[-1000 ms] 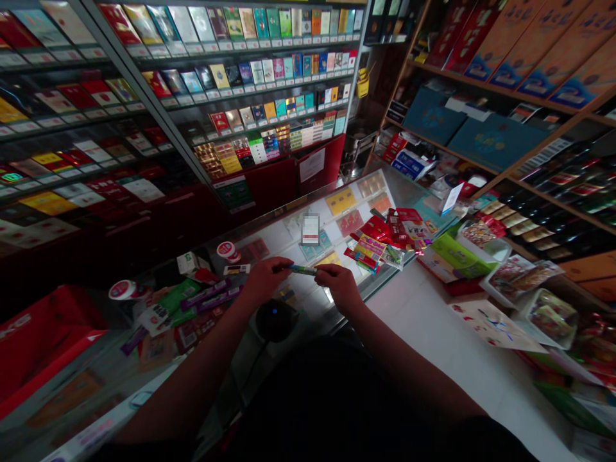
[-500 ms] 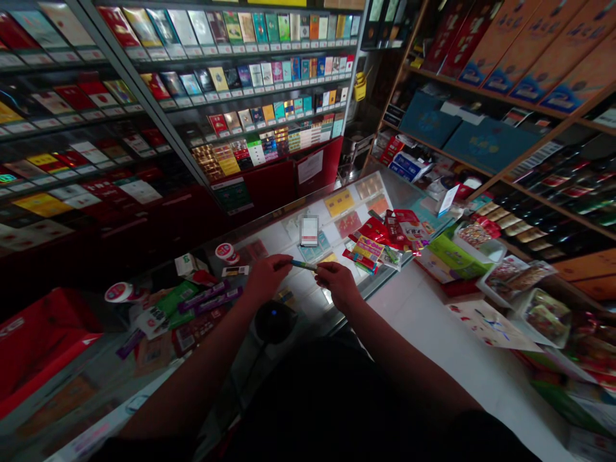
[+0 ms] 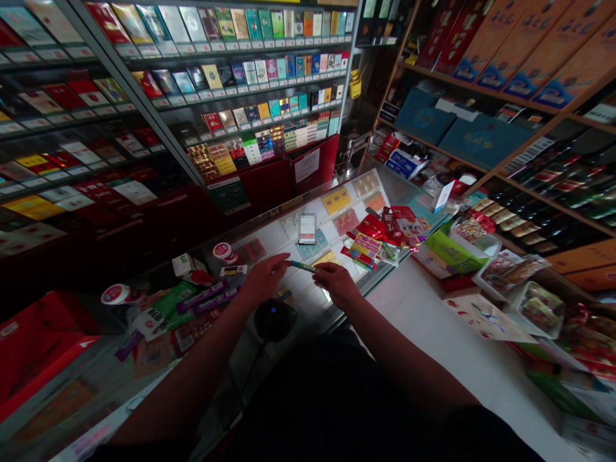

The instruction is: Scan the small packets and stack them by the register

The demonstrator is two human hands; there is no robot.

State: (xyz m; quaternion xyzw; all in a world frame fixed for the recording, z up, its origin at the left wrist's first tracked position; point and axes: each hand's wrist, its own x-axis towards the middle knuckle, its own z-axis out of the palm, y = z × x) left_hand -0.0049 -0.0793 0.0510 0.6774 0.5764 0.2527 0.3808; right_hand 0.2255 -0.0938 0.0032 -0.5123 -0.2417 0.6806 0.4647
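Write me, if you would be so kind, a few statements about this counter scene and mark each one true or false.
1. The right hand grips one end of the thin stick. True.
2. The left hand holds a tub. False: the left hand is at the stick's other end; whether it touches is unclear.
3. Purple packets lie on the left hand's side of the counter. True.
4. The red packets lie between the two hands. False: the red packets lie to the right of both.
5. The blue boxes stand on the floor. False: they sit on a shelf, above the bottles.
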